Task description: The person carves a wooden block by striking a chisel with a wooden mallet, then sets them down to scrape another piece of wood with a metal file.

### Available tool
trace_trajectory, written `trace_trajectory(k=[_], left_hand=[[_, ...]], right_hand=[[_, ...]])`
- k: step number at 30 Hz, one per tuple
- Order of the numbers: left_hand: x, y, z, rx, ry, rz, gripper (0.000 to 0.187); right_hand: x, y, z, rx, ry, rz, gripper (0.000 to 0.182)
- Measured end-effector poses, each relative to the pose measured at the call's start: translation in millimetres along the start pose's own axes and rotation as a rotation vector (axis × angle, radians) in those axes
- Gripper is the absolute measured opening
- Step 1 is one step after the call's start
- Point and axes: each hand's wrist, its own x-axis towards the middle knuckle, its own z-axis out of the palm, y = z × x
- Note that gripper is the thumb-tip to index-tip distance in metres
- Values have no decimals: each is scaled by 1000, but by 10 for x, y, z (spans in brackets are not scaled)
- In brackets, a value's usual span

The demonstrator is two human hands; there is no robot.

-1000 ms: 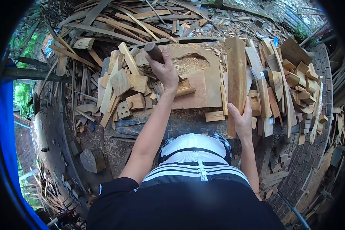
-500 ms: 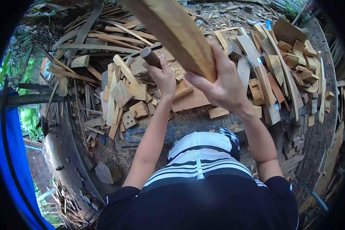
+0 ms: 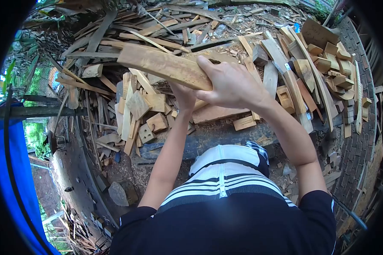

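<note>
At the centre of the clock, 12 up the frame, I set the right hand (image 3: pixel 236 85): closed around the near end of a thick wood beam (image 3: pixel 161 64). Beam runs out toward 10 o'clock, raised and crossing over the left hand (image 3: pixel 184 97) at 9. Left fingers hidden behind it; cannot tell how wide they are or what they hold.

Judgement: beam is being swung or steadied above the left hand. From this pose, any move calls for firm grip, true aim and a path missing the left fingers.

Below, toward 7, a flat board (image 3: pixel 217 114); at 6, a small block (image 3: pixel 244 123).

Containers: I identify no box or tray. Nearest to one, a recessed block (image 3: pixel 284 98) at 4; contents too small to read. At 8, a holed block (image 3: pixel 146 133), holes dark inside.

Farther: stacked blocks (image 3: pixel 323 66) at 3, loose strips (image 3: pixel 144 41) at 10, blue sheet (image 3: pixel 13 161) at 8.
</note>
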Motion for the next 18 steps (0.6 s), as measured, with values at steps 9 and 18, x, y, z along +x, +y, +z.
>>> trace_trajectory(k=[9, 18], left_hand=[[100, 385, -206, -240, 466, -318, 45], [219, 272, 72, 136, 486, -180, 55]], right_hand=[[-588, 461, 232, 498, 145, 338, 71], [-909, 566, 315, 529, 184, 466, 74]])
